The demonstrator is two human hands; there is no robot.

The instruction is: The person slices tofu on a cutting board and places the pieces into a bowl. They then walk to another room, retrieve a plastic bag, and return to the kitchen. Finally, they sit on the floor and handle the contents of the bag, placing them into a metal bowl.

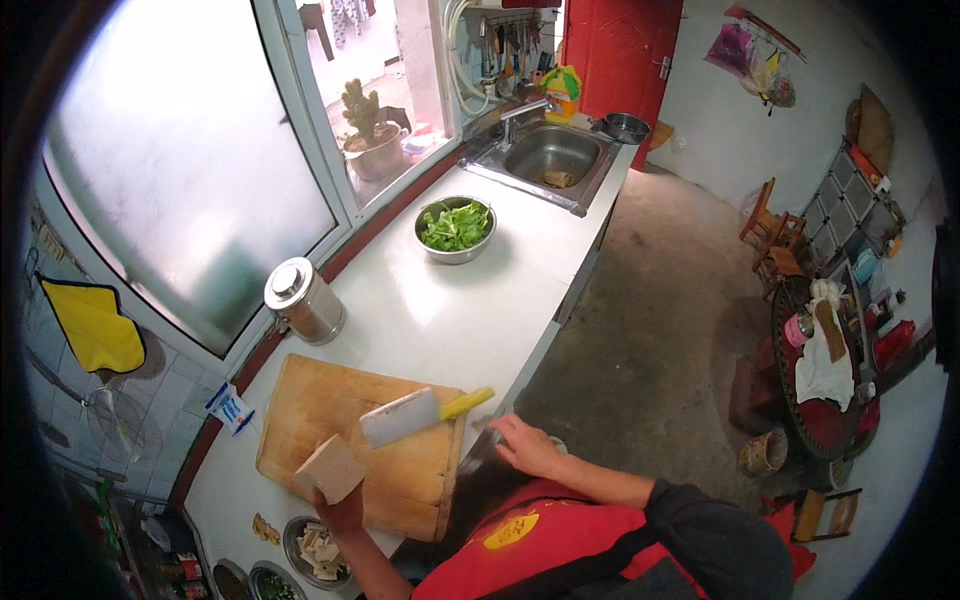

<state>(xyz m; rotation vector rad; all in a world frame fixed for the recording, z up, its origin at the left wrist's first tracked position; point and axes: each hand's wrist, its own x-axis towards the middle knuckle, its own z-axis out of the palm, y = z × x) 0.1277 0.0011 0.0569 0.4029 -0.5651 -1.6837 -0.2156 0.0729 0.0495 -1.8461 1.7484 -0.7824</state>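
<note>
My left hand (pixel 342 510) holds a pale block of tofu (pixel 331 470) above the near left part of a wooden cutting board (pixel 405 487). A cleaver (pixel 401 418) with a yellow handle lies flat on the board, its handle reaching past the right edge. Beside the counter's front edge, my right hand (pixel 525 444) has its fingers apart and holds nothing visible. Below the board stands a metal bowl (pixel 322 555) of pale cut pieces. Next to it is a bowl of chopped greens (pixel 274 583), and a piece of ginger (pixel 265 529) lies on the counter.
A metal bowl of leafy greens (pixel 456 229) stands mid-counter (pixel 480 300), with a steel sink (pixel 555 161) beyond it. Near the window, a lidded metal canister (pixel 305 300) and a small white-and-blue packet (pixel 230 409) stand behind the board. A round table (pixel 817 420) is at the right.
</note>
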